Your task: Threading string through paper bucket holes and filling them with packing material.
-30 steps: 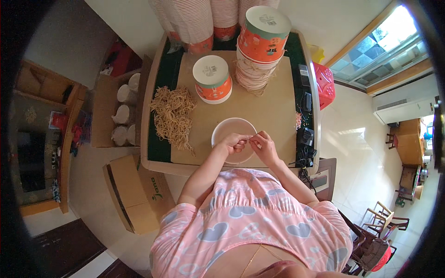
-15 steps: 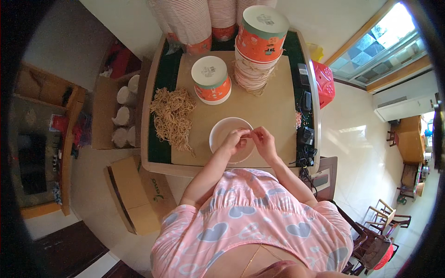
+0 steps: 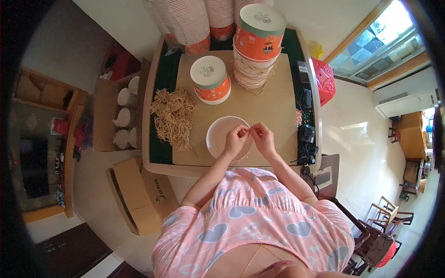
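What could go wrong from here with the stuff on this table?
The tan cords lie in a tangled heap, so pulling one might drag others along. The tall stack of upside-down paper buckets could topple if bumped. The left hand and right hand pinch close together by the white bowl, so anything tiny between them might drop.

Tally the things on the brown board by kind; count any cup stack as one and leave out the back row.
Open white bowl: 1
Cord heap: 1
Low upturned orange cup: 1
Tall cup stack: 1
Total: 4
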